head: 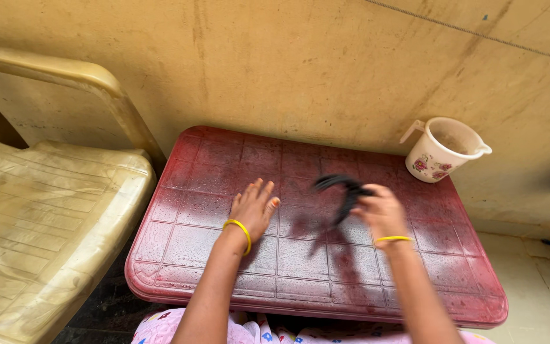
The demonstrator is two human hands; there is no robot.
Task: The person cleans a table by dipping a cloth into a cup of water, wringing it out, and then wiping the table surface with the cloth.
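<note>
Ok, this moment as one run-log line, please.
left hand: flat on red plastic table | right hand: holding blurred dark object above it | white floral plastic jug: far right corner

A jug point(442, 151) stands on the table's point(186, 255) far right corner, chair point(39, 210) left.

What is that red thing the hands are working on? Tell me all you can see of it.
The red surface looks like a moulded plastic tabletop, rectangular with rounded corners and a raised rim, its face pressed into a grid of squares. It is faded and whitish in the middle, darker red at the edges, with dark patches near the centre. It lies flat against a yellowish wall. The left hand rests flat on it; the right hand holds a blurred dark object above it.
</note>
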